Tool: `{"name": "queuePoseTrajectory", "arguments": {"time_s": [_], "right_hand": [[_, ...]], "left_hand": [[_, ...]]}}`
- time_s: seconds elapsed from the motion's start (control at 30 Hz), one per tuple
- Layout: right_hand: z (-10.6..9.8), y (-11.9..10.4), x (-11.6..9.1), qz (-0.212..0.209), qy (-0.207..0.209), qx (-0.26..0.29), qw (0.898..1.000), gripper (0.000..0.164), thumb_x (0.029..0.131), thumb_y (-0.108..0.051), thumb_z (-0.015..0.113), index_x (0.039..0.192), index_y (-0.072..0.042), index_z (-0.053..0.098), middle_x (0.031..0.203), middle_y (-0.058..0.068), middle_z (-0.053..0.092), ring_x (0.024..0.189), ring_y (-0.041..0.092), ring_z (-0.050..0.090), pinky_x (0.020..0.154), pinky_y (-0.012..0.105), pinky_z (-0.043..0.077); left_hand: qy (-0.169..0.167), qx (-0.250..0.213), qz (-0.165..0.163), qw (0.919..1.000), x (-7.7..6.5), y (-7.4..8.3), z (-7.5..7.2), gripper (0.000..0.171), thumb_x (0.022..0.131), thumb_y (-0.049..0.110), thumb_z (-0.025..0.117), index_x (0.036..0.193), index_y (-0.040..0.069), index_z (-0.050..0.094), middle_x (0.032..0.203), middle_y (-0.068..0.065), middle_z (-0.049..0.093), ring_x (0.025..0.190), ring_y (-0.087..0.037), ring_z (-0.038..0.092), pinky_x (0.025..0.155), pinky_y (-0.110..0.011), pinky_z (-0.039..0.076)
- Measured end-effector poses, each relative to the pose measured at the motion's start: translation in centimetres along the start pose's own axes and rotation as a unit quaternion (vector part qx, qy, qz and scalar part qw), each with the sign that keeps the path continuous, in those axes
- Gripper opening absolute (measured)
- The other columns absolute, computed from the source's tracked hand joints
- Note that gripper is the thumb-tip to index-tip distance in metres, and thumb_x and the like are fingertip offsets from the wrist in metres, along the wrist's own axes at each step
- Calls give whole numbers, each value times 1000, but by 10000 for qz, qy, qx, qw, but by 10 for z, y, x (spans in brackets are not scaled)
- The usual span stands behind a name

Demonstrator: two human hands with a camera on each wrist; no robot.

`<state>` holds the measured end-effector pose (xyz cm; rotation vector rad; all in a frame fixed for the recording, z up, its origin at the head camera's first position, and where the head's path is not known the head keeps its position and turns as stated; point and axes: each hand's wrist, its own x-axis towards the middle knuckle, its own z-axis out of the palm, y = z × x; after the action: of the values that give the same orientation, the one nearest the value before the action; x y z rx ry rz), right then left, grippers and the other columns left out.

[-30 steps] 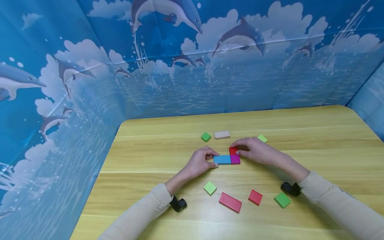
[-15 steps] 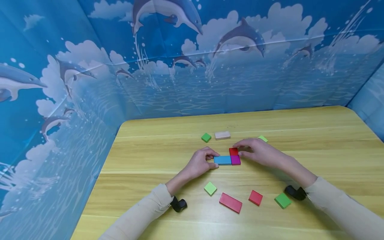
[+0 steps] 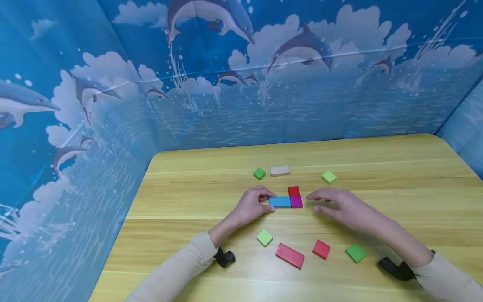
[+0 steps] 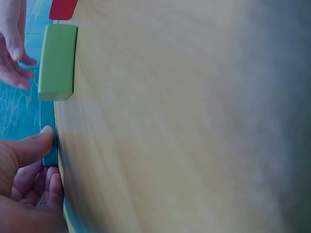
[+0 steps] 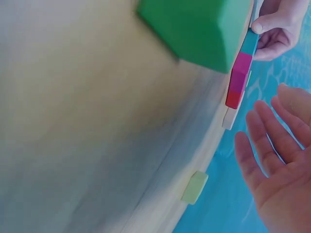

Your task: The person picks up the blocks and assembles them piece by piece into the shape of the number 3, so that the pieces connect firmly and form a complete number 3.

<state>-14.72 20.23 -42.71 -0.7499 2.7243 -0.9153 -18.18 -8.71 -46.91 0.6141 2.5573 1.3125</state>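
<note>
A blue rectangular block (image 3: 280, 202) lies flat on the table, its left end pinched between the thumb and fingers of my left hand (image 3: 252, 204). Against its right end sits a magenta square block (image 3: 296, 201), and a red block (image 3: 293, 191) adjoins the magenta one on the far side, so the three form an L. My right hand (image 3: 341, 206) hovers to the right of them with fingers extended and nothing held. In the right wrist view its palm and spread fingers (image 5: 262, 141) show, apart from the blocks.
Behind lie a dark green block (image 3: 259, 173), a pale wooden block (image 3: 279, 170) and a light green block (image 3: 329, 177). Nearer me are another light green block (image 3: 264, 237), a long red block (image 3: 289, 255), a red square (image 3: 321, 248) and a green square (image 3: 355, 253). A dolphin-printed curtain (image 3: 241, 109) borders the table.
My right hand has let go of the red block and drawn back to the right, uncovering the light green block behind. The left hand stays on the blue block.
</note>
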Motion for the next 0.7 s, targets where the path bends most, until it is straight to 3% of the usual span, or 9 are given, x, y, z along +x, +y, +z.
{"name": "queuePoseTrajectory", "arguments": {"time_s": [0.23, 0.4, 0.7], "right_hand": [[-2, -5, -25, -44, 140, 99, 9998, 35, 93, -18, 70, 127, -17, 66, 126, -1, 62, 114, 26, 60, 89, 48, 52], [-3, -7, -39, -185, 188, -168, 9995, 34, 93, -23, 70, 127, -21, 66, 125, -8, 62, 116, 23, 58, 90, 48, 51], [-4, -2, -61, 69, 78, -218, 9997, 34, 92, -34, 70, 125, -28, 66, 122, -14, 62, 114, 19, 59, 90, 43, 51]], "left_hand": [[-12, 69, 3, 10000, -1, 2, 0, 30, 82, 5, 80, 111, 7, 72, 104, 3, 62, 94, -10, 56, 84, -19, 49], [-12, 39, 31, 10000, -1, 1, 0, 31, 82, 5, 80, 112, 6, 72, 105, 2, 62, 94, -10, 56, 84, -20, 49], [-8, 12, 48, 10000, -1, 2, 0, 30, 82, 5, 79, 112, 7, 72, 107, 3, 62, 95, -9, 56, 85, -20, 48]]}}
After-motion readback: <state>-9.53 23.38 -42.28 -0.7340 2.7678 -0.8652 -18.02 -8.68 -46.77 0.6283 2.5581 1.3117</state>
